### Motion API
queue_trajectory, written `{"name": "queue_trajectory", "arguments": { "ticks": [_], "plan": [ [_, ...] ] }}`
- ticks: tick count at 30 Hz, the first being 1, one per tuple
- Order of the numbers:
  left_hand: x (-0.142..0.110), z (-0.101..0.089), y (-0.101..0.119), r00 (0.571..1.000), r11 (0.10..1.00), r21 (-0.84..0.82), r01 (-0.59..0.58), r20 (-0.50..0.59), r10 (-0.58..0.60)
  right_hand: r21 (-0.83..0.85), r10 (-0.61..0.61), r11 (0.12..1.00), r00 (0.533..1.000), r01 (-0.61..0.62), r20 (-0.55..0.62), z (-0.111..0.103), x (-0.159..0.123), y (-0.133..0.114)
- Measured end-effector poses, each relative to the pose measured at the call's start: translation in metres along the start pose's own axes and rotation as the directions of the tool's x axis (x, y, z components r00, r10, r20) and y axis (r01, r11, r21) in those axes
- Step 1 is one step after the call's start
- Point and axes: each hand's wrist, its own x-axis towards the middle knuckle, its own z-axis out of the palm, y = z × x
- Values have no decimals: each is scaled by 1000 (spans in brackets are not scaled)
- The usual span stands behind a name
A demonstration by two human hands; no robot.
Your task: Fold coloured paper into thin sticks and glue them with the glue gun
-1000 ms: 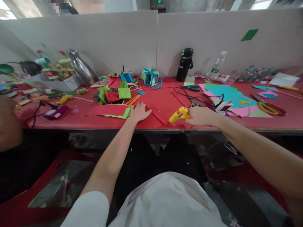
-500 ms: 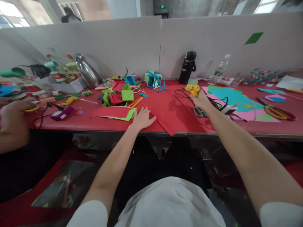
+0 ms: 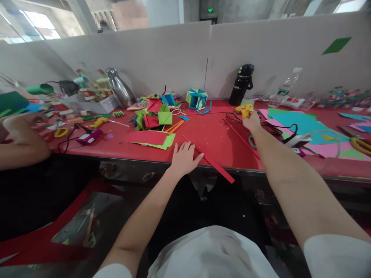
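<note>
My left hand (image 3: 184, 159) lies palm down at the table's front edge, fingers spread, pressing on or beside a long red paper strip (image 3: 216, 165). The strip slants to the right, and its near end sticks out past the edge. At the right, my right hand (image 3: 252, 121) is closed around a yellow glue gun (image 3: 245, 109), held near the table top. Scissors (image 3: 252, 141) with grey-green handles are partly hidden by my right forearm. Another thin red strip (image 3: 239, 135) lies left of them. Red and green paper sheets (image 3: 147, 138) rest left of my left hand.
Folded green and red paper shapes (image 3: 156, 116) and a blue-and-cream paper lantern (image 3: 197, 99) stand further back. A black bottle (image 3: 242, 85) leans near the partition. Coloured sheets (image 3: 307, 125) and a white power strip (image 3: 298, 141) lie right. Another person's arm (image 3: 24, 133) is at the left.
The red strip has slid toward me and right, so its end now overhangs the edge. My left hand moved slightly nearer the edge. My right hand still grips the glue gun. The view turned left.
</note>
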Motion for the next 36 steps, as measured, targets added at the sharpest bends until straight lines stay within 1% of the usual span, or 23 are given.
{"name": "queue_trajectory", "arguments": {
  "ticks": [3, 5, 9, 13, 19, 22, 27, 32, 36],
  "plan": [
    [0, 1, -1, 1000, 1000, -17, 2, -1, -2, -75, 111, 991, 994, -112, -17, 1, 6, -2],
    [0, 1, -2, 1000, 1000, -27, 0, -5, 0, -116, 146, 982, 989, -146, -11, -2, 10, -2],
    [0, 3, -2, 1000, 999, -43, -1, -17, 0, -174, 154, 973, 988, -152, 1, -16, 13, 2],
    [-1, 4, -1, 999, 998, -64, 5, -32, -7, -213, 151, 966, 988, -145, 14, -28, 10, 12],
    [-1, 4, -1, 1000, 997, -71, 13, -21, -15, -248, 182, 952, 983, -178, -6, -34, 11, 24],
    [0, 3, -2, 1000, 997, -75, 12, -13, -13, -241, 158, 958, 987, -155, -7, -32, 16, 26],
    [-1, 4, -2, 1000, 997, -80, 14, -20, -15, -187, 59, 981, 998, -55, 18, -22, 18, 28],
    [-2, 6, -2, 999, 997, -70, 15, -37, -18, -136, 37, 990, 999, -37, 0, -13, 14, 31],
    [-2, 8, -3, 999, 998, -61, 8, -52, -11, -98, 1, 995, 1000, -3, -18, -8, 14, 26]
  ]
}}
